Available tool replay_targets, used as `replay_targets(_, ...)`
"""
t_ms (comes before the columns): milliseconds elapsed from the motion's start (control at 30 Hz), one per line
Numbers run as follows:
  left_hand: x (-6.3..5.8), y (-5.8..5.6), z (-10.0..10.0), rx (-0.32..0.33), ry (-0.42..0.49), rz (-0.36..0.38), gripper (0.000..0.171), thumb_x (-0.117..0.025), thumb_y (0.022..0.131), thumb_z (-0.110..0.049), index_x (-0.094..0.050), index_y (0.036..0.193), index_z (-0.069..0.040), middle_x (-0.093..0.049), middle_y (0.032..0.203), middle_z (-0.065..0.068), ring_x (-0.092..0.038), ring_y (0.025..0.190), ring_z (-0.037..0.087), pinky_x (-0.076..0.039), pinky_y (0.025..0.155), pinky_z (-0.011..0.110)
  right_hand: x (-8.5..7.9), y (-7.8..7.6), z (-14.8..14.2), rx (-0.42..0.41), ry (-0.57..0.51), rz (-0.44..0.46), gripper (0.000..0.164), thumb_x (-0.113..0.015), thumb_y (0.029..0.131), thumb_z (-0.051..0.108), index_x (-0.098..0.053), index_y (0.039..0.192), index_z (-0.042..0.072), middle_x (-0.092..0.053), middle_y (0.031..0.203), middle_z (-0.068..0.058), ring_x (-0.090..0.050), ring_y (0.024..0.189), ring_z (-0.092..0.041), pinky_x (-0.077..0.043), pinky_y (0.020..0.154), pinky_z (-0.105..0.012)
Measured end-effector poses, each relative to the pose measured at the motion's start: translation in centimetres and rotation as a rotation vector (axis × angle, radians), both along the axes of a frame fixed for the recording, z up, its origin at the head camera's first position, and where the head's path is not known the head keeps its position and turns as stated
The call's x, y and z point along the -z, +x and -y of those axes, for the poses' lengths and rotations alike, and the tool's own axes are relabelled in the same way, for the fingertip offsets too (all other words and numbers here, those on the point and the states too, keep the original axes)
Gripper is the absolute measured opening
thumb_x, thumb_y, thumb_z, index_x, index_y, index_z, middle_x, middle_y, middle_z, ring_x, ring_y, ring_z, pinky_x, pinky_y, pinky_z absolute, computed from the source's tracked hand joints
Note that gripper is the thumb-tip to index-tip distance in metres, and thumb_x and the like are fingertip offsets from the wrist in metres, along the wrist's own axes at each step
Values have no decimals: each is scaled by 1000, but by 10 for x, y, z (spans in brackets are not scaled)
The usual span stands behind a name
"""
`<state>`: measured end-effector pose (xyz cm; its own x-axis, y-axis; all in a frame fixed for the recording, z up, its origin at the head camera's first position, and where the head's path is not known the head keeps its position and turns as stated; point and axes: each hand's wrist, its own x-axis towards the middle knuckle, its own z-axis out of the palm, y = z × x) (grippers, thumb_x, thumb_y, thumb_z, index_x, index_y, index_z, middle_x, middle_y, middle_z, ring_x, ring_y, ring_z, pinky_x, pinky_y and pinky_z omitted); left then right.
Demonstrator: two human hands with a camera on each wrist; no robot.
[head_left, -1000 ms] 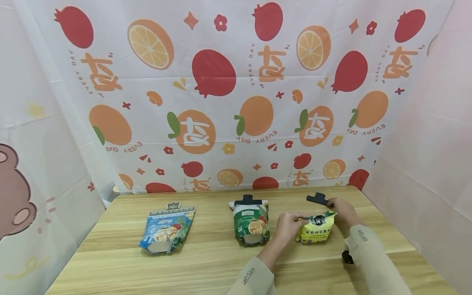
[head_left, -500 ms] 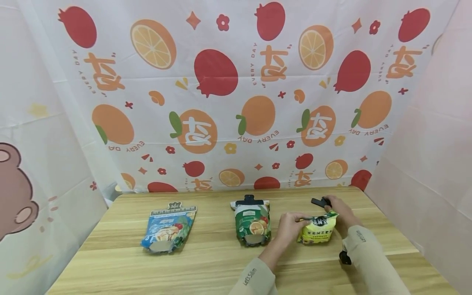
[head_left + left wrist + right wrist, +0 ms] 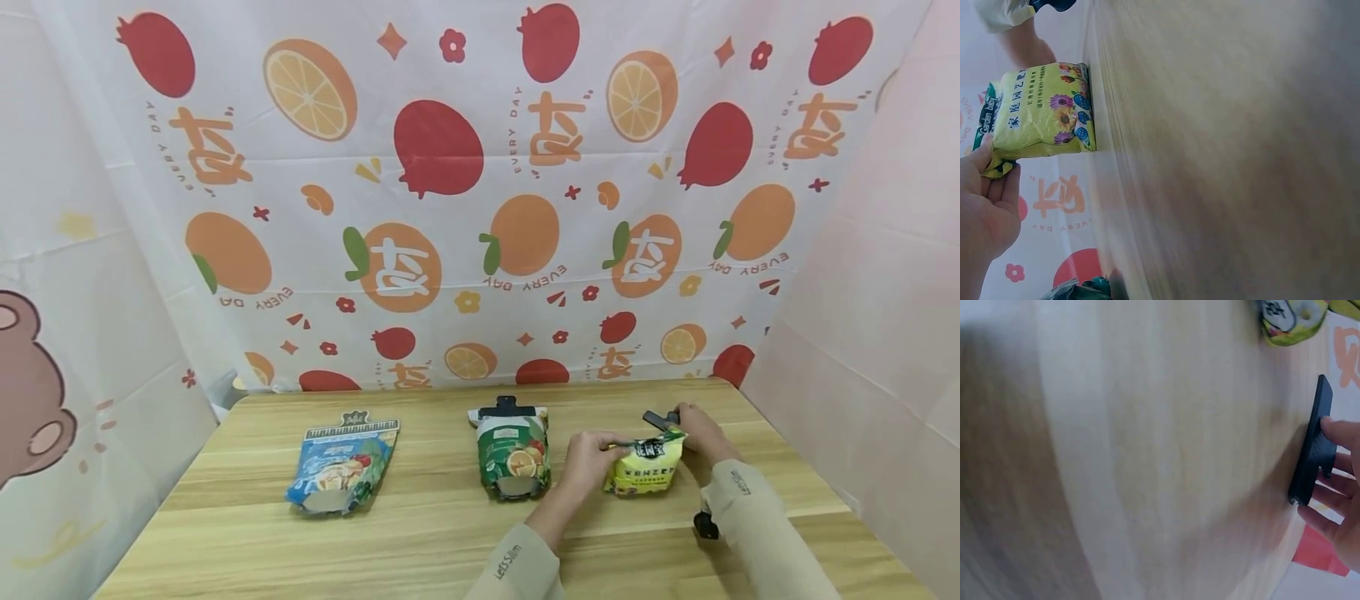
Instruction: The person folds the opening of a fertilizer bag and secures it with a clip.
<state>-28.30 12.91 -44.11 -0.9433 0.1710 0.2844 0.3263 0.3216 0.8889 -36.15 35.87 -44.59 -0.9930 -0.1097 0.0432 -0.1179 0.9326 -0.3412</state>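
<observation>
A yellow bag of plant food with printed flowers (image 3: pixel 641 477) stands at the right of the table, its top edge folded over. My left hand (image 3: pixel 587 460) pinches the top left corner of the bag, thumb above and fingers beneath, as the left wrist view shows on the bag (image 3: pixel 1041 115). Just behind the bag's top right corner, my right hand (image 3: pixel 701 435) grips a black bag clip (image 3: pixel 660 420). In the right wrist view the long black clip (image 3: pixel 1312 450) lies between thumb and fingers, apart from the yellow bag. Its jaws cannot be made out.
A green bag (image 3: pixel 512 454) with a black clip on top lies mid-table. Further left is a blue bag (image 3: pixel 339 471) under a wide decorated clip (image 3: pixel 354 425). A fruit-print curtain (image 3: pixel 480 250) hangs behind the wooden table (image 3: pixel 420 542).
My right hand has brought the black clip rightward and nearer to me, closer to the yellow bag's top. The left hand keeps its pinch on the corner.
</observation>
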Motion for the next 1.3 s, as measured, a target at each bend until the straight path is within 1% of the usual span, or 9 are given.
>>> replay_targets(67,0,0,0,4,-1,-4,11,-73,77,-10,-76,85,-17,-69,87,-6,-61,90,6,-48,74,19,0,1,0,7,-30,8,30,-54,90,10,-47,106,-15,-53,94,-28,-53,87,-40,-43,76,-51)
replay_targets(233,1,0,-1,8,3,0,11,-72,78,-11,-76,85,-18,-69,87,-7,-61,91,6,-48,74,20,0,-1,-2,5,-64,-71,21,-62,85,8,-50,94,-6,-57,82,-17,-56,75,-32,-45,66,-46)
replay_targets(300,1,0,-1,7,5,6,11,-72,78,-11,-76,85,-18,-69,87,-7,-61,91,6,-48,73,20,-3,-1,-2,-12,-69,-101,23,-65,83,7,-51,95,-8,-59,83,-20,-57,75,-34,-45,65,-46)
replay_targets(467,1,0,-1,-1,4,13,11,-73,77,-10,-76,84,-18,-69,87,-7,-61,90,7,-48,74,20,-10,-1,-1,-51,-78,-104,30,-65,82,6,-55,102,-14,-60,92,-26,-57,83,-39,-47,70,-48)
replay_targets(733,0,-1,-1,4,3,16,12,-73,77,-9,-76,84,-18,-69,88,-7,-61,90,6,-48,76,21,-17,0,-6,-45,-126,-151,28,-65,82,8,-57,101,-11,-60,91,-26,-57,84,-41,-46,70,-50)
replay_targets(933,0,-1,-1,5,14,31,12,-72,77,-9,-76,85,-18,-69,89,-7,-61,91,6,-48,75,20,-39,14,-1,-65,-184,-222,33,-63,86,10,-56,109,-13,-60,98,-27,-56,90,-43,-45,73,-52)
replay_targets(1133,-1,-1,1,30,41,42,13,-71,79,-8,-75,87,-16,-69,91,-3,-60,73,2,-44,57,17,-60,29,4,-80,-272,-358,29,-66,84,7,-59,107,-8,-62,96,-24,-59,87,-39,-48,71,-48)
replay_targets(1200,0,-1,1,40,47,34,12,-71,79,-8,-75,88,-15,-69,91,-3,-60,73,2,-45,58,16,-65,34,6,-78,-291,-409,28,-67,84,8,-59,107,-7,-62,95,-23,-60,86,-38,-49,71,-48)
replay_targets(1300,0,-1,2,45,46,20,12,-71,79,-8,-75,88,-15,-69,90,-4,-61,84,3,-46,67,16,-71,42,11,-73,-358,-444,29,-66,85,10,-58,109,-6,-61,95,-22,-59,88,-38,-49,73,-47)
